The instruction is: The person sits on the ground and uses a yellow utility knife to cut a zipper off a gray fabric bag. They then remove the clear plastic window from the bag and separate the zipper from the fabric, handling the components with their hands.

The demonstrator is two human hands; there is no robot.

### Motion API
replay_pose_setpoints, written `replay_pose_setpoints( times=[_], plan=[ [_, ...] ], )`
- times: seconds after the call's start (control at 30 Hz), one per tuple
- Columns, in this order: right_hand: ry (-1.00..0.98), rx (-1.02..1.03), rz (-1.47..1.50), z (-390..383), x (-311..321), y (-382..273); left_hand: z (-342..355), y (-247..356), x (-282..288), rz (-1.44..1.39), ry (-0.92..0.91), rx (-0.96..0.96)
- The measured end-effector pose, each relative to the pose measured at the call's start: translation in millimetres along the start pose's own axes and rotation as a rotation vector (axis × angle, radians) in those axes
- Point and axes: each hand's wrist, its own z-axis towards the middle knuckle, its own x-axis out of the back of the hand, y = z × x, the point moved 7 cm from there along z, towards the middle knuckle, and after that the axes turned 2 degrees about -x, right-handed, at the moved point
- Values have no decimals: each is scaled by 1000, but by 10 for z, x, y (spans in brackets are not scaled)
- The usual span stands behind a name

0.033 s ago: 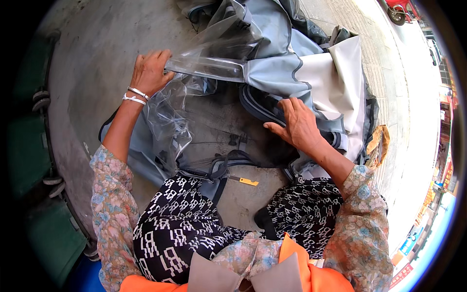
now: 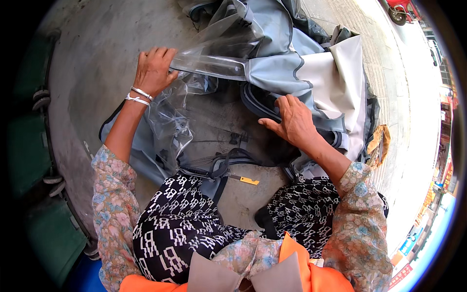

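Note:
My left hand [image 2: 154, 73] is closed on the edge of a clear plastic sheet [image 2: 209, 65], pulling its strip out straight. The sheet is joined to a large heap of grey-blue fabric [image 2: 277, 73] with dark binding. My right hand [image 2: 292, 121] rests at the fabric's dark-edged fold, its thumb stretched away from the bent fingers. Nothing shows between thumb and fingers; the fingertips are partly hidden. Dark mesh [image 2: 214, 117] lies spread between my hands. Close to my knees, a yellow-handled cutter [image 2: 249, 180] lies on the ground.
Pale cream fabric [image 2: 335, 73] lies in folds on the right, beside a tan cloth loop [image 2: 378, 146]. Green wheeled bins [image 2: 48, 194] line the left side on the concrete ground [image 2: 92, 73]. A red vehicle's wheel [image 2: 397, 16] shows far right.
My left hand has shifted slightly to the right, still on the plastic edge. The right hand's thumb has moved a little left and up. The fabric has barely moved.

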Motion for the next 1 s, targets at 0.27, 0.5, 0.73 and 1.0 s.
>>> replay_pose_setpoints(
  times=[0.27,0.5,0.73,1.0],
  plan=[
    [142,-298,150,464,-409,-163,143,1369,-98,-114,362,-363],
    [413,-391,497,215,33,19,313,1365,36,-351,384,-228],
    [419,-427,336,382,352,169,354,1364,171,-467,298,-213],
    [261,-67,227,596,118,644,27,1745,275,-549,70,-371]
  ],
)
